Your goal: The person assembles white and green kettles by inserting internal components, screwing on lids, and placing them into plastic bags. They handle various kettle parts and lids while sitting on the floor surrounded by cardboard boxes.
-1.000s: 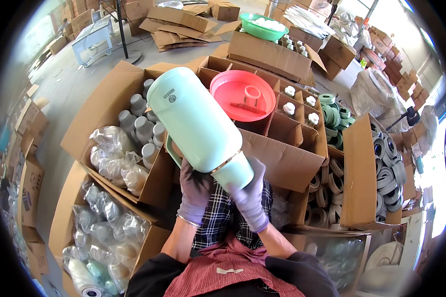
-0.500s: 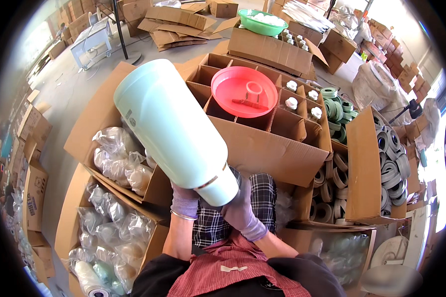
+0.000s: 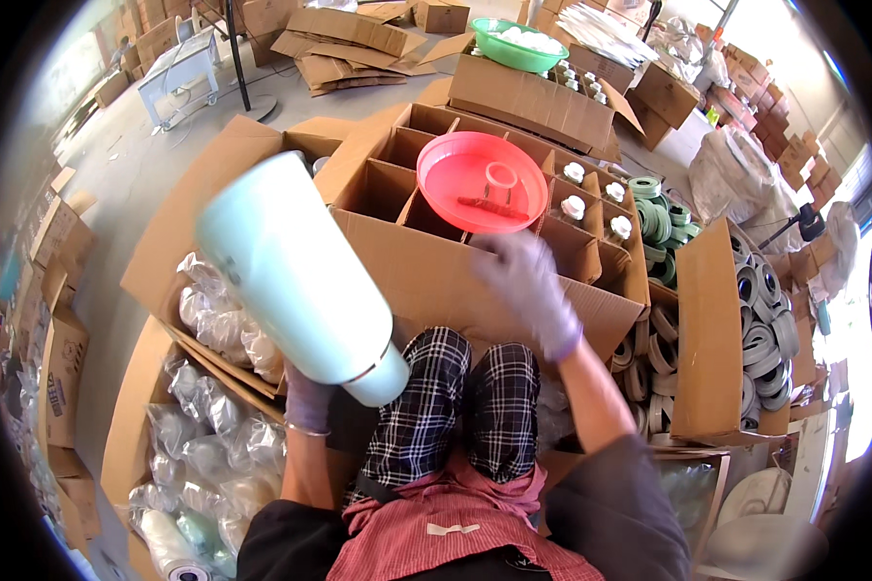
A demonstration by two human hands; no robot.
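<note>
A large pale blue-green bottle [image 3: 295,276], probably a vacuum flask, is tilted over my lap, its narrower capped end down toward my knees. My left hand [image 3: 310,399], in a light purple-grey glove, is closed on it from beneath; the bottle hides most of its fingers. Reaching forward, my gloved right hand [image 3: 528,286] is at the near rim of a red basin [image 3: 441,198]. Its fingers are smeared by motion, so whether they are open or closed is unclear. Inside the basin are a ring-shaped reddish piece [image 3: 501,175] and a dark red strip [image 3: 492,208].
The basin rests on a divided carton [image 3: 455,266] with several white-capped bottles [image 3: 573,207]. Cartons of plastic-wrapped items [image 3: 213,445] stand at the left. Rolled grey rings [image 3: 765,339] and green rings [image 3: 654,215] fill boxes at the right. A green basin [image 3: 518,58] sits farther back.
My right hand has left the bottle's capped end and moved forward to the red basin. The bottle, in my left hand, has shifted left and slightly down.
</note>
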